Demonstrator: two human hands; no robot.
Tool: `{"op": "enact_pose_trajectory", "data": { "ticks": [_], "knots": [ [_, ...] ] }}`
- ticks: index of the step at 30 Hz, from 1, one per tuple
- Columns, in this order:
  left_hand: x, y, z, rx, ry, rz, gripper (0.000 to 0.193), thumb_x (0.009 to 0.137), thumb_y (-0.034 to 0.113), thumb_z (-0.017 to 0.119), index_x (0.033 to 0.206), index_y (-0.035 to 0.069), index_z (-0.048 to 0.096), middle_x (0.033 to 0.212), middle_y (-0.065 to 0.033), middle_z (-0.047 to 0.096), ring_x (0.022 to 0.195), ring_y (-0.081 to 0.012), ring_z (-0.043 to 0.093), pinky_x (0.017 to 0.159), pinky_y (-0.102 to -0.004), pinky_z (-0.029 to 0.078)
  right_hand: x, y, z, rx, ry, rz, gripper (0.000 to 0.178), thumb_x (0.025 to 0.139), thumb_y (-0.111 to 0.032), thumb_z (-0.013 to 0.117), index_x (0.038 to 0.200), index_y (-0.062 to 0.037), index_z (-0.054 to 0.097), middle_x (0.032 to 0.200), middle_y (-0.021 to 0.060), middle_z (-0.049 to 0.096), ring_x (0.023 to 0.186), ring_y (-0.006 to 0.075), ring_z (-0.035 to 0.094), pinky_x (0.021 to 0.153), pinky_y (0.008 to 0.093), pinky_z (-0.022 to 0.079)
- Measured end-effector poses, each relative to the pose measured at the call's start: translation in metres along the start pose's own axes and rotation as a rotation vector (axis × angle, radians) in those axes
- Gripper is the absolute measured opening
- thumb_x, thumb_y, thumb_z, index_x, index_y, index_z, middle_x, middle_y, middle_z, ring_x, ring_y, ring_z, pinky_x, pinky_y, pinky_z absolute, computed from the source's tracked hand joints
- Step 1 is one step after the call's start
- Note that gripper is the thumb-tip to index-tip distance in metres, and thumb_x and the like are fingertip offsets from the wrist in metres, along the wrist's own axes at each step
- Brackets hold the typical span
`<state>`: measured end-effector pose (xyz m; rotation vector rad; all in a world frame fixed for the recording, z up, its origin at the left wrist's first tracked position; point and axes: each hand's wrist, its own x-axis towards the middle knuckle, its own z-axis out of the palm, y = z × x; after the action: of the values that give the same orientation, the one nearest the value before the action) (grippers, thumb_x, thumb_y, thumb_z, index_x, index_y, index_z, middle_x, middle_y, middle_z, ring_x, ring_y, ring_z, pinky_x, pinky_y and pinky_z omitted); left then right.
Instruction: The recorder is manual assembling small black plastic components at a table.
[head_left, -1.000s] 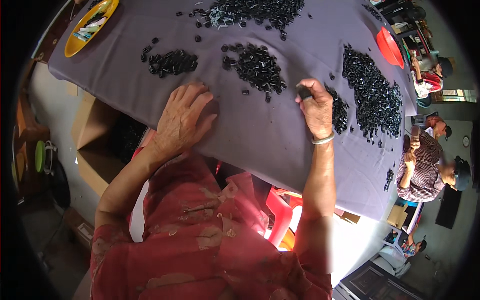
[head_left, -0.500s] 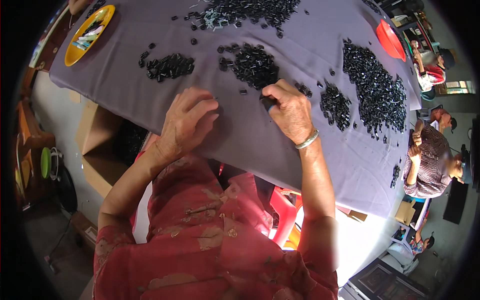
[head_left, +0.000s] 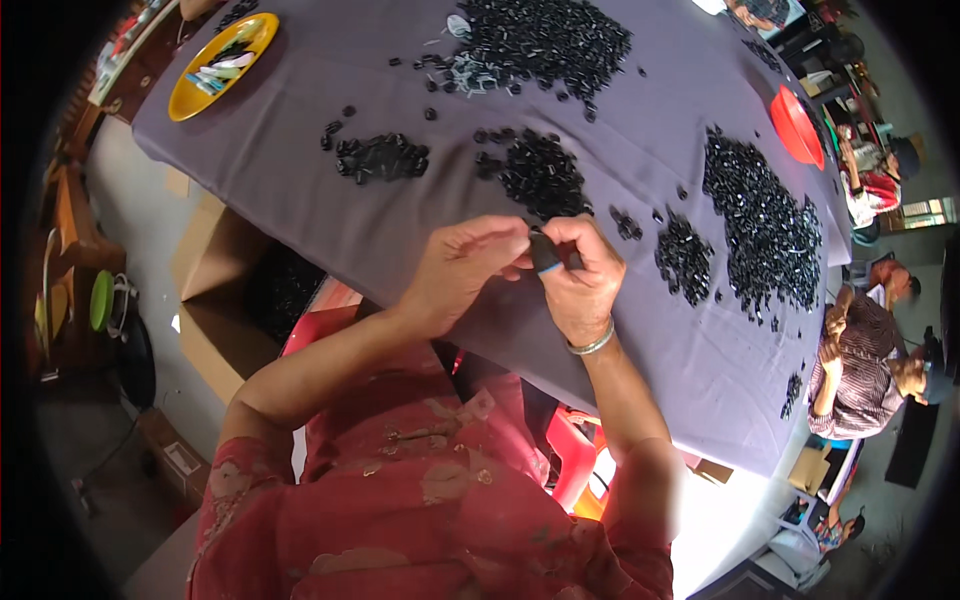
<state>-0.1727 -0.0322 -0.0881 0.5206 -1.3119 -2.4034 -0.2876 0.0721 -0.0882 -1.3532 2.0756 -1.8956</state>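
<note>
Over the near part of the table my two hands meet at the fingertips. My left hand [head_left: 462, 268] is closed in a pinch, its fingertips against those of the right. My right hand [head_left: 588, 283], with a silver bangle at the wrist, is bent closed too. At its fingers is a black cover-like piece with a blue edge [head_left: 545, 254]; whether it is worn or held I cannot tell. Whatever is pinched between the fingertips is too small and covered to name. Just beyond lies a heap of small black pieces [head_left: 540, 172], with a smaller heap [head_left: 382, 158] to its left.
Grey cloth [head_left: 290, 190] covers the table. Larger black heaps lie at the far side [head_left: 545, 45] and right [head_left: 765, 230]. A yellow plate [head_left: 187, 100] and a red bowl [head_left: 797, 125] stand near the edges. A cardboard box [head_left: 210, 340] is below left; people sit at right.
My right hand has drawn back from the middle heap toward me. The left hand, apart before, has moved right and now meets it at the fingertips. The whole view has shifted slightly.
</note>
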Motion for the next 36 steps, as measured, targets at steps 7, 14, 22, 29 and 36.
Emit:
{"op": "enact_pose_trajectory", "data": {
  "ticks": [7,14,22,29,36],
  "knots": [
    [0.001,-0.009,0.006,-0.162,0.129,0.013,0.019,0.089,0.012,0.068,0.104,0.0,0.067,0.092,-0.005,0.067,0.082,-0.0123,0.063,0.072,-0.0253,0.05,-0.006,-0.002,0.013,-0.039,0.007,-0.066,0.009,0.084,0.007,0.065,0.088,0.0012,0.06,0.082,0.0063,0.059,0.067,0.0113,0.06,0.06,0.0239,0.05],
    [0.005,-0.001,-0.001,0.055,0.16,0.124,0.016,0.089,0.01,0.068,0.103,0.003,0.067,0.093,-0.0039,0.067,0.08,-0.0111,0.063,0.067,-0.0251,0.05,0.005,0.002,0.002,-0.121,-0.137,-0.297,0.02,0.079,0.007,0.062,0.098,0.0005,0.063,0.086,0.012,0.062,0.076,0.0253,0.061,0.07,0.0337,0.05],
    [0.005,0.02,-0.04,0.265,0.105,0.192,0.012,0.092,0.013,0.063,0.1,0.004,0.061,0.094,-0.0028,0.064,0.087,-0.0101,0.063,0.069,-0.0238,0.049,0.042,0.006,0.011,-0.716,-0.414,-0.348,0.063,0.063,0.005,0.056,0.125,-0.0025,0.052,0.13,0.0097,0.052,0.116,0.0284,0.048,0.097,0.0407,0.036],
    [0.012,0.022,-0.055,0.178,0.083,0.141,0.009,0.09,0.006,0.065,0.097,0.003,0.061,0.093,-0.0048,0.064,0.081,-0.0118,0.063,0.066,-0.0245,0.049,0.036,0.028,-0.011,-0.785,-0.433,-0.267,0.053,0.072,0.001,0.061,0.125,-0.0019,0.055,0.13,0.0114,0.053,0.117,0.0313,0.05,0.098,0.0404,0.039],
    [0.014,0.017,-0.051,0.188,0.09,0.196,0.011,0.09,0.003,0.064,0.101,0.002,0.065,0.089,-0.0029,0.062,0.082,-0.0123,0.063,0.069,-0.0254,0.051,0.052,0.041,-0.047,-0.204,0.104,-0.125,0.027,0.098,-0.02,0.046,0.101,-0.0015,0.065,0.099,0.0079,0.067,0.094,0.0181,0.06,0.088,0.0324,0.046]
  ]
}}
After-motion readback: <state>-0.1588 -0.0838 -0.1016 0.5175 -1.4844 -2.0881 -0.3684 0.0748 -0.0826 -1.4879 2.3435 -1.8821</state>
